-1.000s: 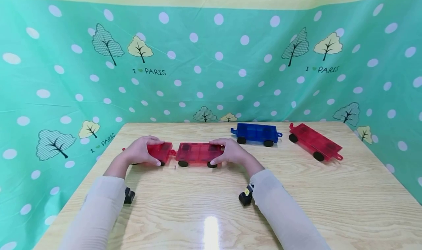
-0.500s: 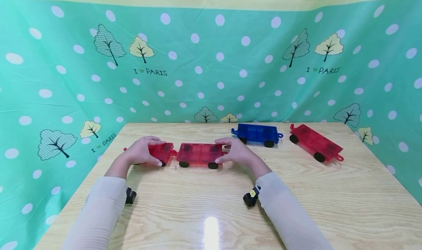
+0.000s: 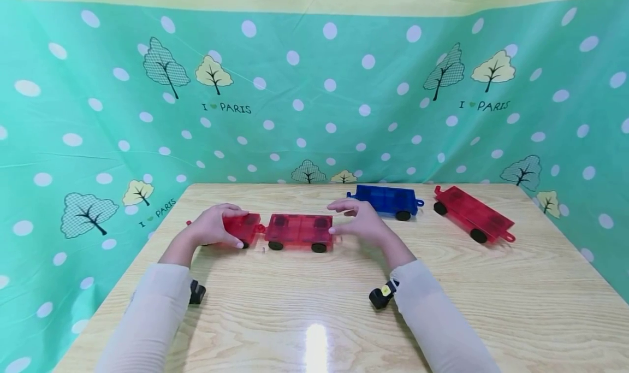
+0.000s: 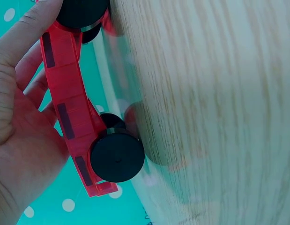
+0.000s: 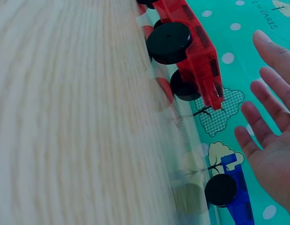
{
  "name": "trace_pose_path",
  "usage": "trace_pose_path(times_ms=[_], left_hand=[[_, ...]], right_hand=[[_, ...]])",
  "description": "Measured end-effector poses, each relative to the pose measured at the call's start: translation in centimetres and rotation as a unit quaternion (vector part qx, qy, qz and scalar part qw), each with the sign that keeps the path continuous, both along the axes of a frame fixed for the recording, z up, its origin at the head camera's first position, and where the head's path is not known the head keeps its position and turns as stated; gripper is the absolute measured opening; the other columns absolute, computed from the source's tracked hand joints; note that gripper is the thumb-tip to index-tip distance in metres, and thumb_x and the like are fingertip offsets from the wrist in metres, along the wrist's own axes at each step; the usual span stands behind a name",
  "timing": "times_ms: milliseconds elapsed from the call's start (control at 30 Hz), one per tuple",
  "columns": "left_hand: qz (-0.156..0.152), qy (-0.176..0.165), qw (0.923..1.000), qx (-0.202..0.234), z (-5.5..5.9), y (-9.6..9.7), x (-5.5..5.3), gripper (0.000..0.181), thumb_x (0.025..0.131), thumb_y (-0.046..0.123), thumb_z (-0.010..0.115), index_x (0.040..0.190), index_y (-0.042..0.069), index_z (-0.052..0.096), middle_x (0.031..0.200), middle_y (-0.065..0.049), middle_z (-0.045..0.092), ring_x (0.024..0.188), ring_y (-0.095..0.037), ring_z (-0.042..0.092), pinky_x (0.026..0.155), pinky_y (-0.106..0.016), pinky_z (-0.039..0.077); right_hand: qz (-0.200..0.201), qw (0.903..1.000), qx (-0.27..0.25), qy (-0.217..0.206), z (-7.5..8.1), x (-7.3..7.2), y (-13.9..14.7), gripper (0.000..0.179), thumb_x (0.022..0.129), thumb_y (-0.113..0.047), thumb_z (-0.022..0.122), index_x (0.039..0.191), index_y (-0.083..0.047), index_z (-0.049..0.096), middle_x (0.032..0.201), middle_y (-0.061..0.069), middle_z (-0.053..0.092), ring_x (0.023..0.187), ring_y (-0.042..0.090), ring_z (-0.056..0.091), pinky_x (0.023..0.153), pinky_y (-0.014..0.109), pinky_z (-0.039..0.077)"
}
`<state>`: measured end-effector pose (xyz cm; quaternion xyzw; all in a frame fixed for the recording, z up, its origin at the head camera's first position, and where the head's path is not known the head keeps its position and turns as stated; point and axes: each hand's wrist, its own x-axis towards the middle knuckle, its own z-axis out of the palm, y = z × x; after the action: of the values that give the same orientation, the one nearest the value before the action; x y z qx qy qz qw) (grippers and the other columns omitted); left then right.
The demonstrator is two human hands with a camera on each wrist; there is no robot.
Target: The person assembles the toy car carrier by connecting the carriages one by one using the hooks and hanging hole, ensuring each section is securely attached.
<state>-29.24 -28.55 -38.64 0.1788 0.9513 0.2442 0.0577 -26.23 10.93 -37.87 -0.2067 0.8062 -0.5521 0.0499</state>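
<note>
A translucent red plastic flatbed wagon [image 3: 298,231] with round black wheels [image 3: 318,248] stands at the centre of the head view. Its left end meets, at a small red plastic coupling [image 3: 260,229], a matching red wagon [image 3: 242,225] left of centre, the two nearly in one line across the frame. The left hand [image 3: 213,226] grips the matching red wagon, thumb along its near side and fingers over its far side. The right hand [image 3: 366,223], beside the flatbed's right end, holds nothing; in the right wrist view its fingers are straight and spread, apart from the red plastic. For good handling here, I would keep the left hold light and steady, wheels level on the pale wood-grain tabletop [image 3: 295,302], and guide any push or pull along the line of the pair, since a sideways twist could work the coupling loose; whether it is fully seated is too small to tell. The right hand is best kept clear of the blue translucent plastic wagon [image 3: 390,199] just behind it, right of centre. Farther right, a third red wagon [image 3: 473,214] sits at a slant, and a green polka-dot cloth [image 3: 295,40] fills the top of the frame.
</note>
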Motion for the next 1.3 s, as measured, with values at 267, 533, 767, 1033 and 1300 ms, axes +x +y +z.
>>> trace_pose_path(times_ms=[267, 533, 767, 1033, 1300], left_hand=[[0.003, 0.001, 1.0, 0.002, -0.1, -0.1, -0.1, 0.086, 0.061, 0.035, 0.093, 0.136, 0.008, 0.059, 0.137, -0.019, 0.05, 0.127, -0.043, 0.04, 0.097, -0.056, 0.043], [0.007, -0.005, 0.9999, 0.005, 0.0, -0.1, 0.0, 0.087, 0.061, 0.035, 0.094, 0.136, 0.009, 0.059, 0.138, -0.019, 0.05, 0.127, -0.043, 0.04, 0.097, -0.056, 0.044], [0.006, -0.009, 0.9999, 0.003, -0.1, 0.0, 0.0, 0.086, 0.063, 0.037, 0.093, 0.137, 0.008, 0.058, 0.139, -0.019, 0.048, 0.127, -0.043, 0.039, 0.095, -0.054, 0.046], [0.008, -0.01, 0.9999, 0.0, -0.1, 0.0, 0.1, 0.088, 0.063, 0.038, 0.092, 0.137, 0.009, 0.057, 0.14, -0.019, 0.048, 0.128, -0.043, 0.038, 0.094, -0.054, 0.047], [0.003, -0.008, 1.0, 0.0, 0.1, 0.0, 0.1, 0.087, 0.063, 0.036, 0.092, 0.138, 0.01, 0.057, 0.139, -0.019, 0.048, 0.129, -0.043, 0.037, 0.097, -0.055, 0.045]], right_hand=[[-0.016, 0.9995, -0.006, 0.025, 0.4, 0.1, 0.9, 0.048, 0.08, -0.005, 0.08, 0.125, 0.0, 0.064, 0.131, 0.015, 0.057, 0.121, 0.039, 0.049, 0.105, 0.051, 0.037], [-0.023, 0.9981, -0.01, 0.057, -1.0, -1.1, 2.7, 0.048, 0.08, -0.017, 0.082, 0.125, -0.008, 0.067, 0.132, 0.006, 0.056, 0.122, 0.027, 0.05, 0.105, 0.049, 0.039], [-0.021, 0.9973, -0.02, 0.067, -1.0, -0.9, 3.8, 0.046, 0.082, -0.02, 0.081, 0.124, -0.009, 0.067, 0.132, 0.003, 0.056, 0.125, 0.022, 0.049, 0.104, 0.047, 0.04], [-0.039, 0.9977, -0.018, 0.052, -0.5, -0.6, 5.2, 0.044, 0.082, -0.022, 0.081, 0.123, -0.011, 0.068, 0.131, 0.002, 0.056, 0.117, 0.025, 0.05, 0.105, 0.047, 0.039], [-0.052, 0.9973, -0.032, 0.041, 0.3, -0.5, 6.9, 0.048, 0.084, -0.016, 0.079, 0.128, -0.005, 0.063, 0.139, 0.011, 0.049, 0.119, 0.03, 0.048, 0.106, 0.05, 0.036]])
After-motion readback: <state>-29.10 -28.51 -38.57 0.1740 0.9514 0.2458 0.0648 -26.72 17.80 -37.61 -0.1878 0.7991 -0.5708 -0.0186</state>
